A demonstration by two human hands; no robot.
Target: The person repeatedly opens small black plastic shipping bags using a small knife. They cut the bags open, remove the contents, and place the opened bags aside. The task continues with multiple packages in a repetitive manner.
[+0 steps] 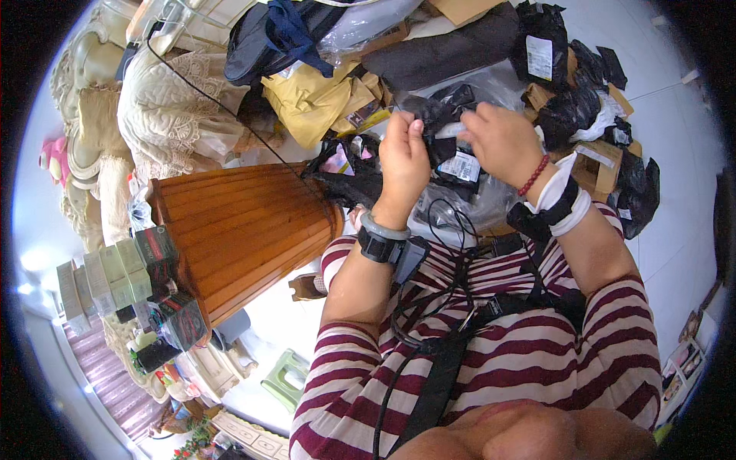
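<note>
My left hand (404, 158) is closed on a crumpled black plastic mailer bag (440, 112), thumb uppermost. To its right, my right hand (499, 142) is slightly blurred, with curled fingers at the other side of the bag. Whether those fingertips pinch the plastic cannot be made out. Just below the bag, between my hands, a white printed label (462, 166) shows on black plastic. Clear plastic wrapping (497, 198) lies underneath, above my lap.
A wooden slatted table (247, 224) stands at left with several small boxes (118, 273) on it. Yellow padded envelopes (313, 106) and a dark bag (282, 37) lie ahead. Black packages (575, 118) and a cardboard box (598, 167) are at right. Black cables (460, 259) hang over my lap.
</note>
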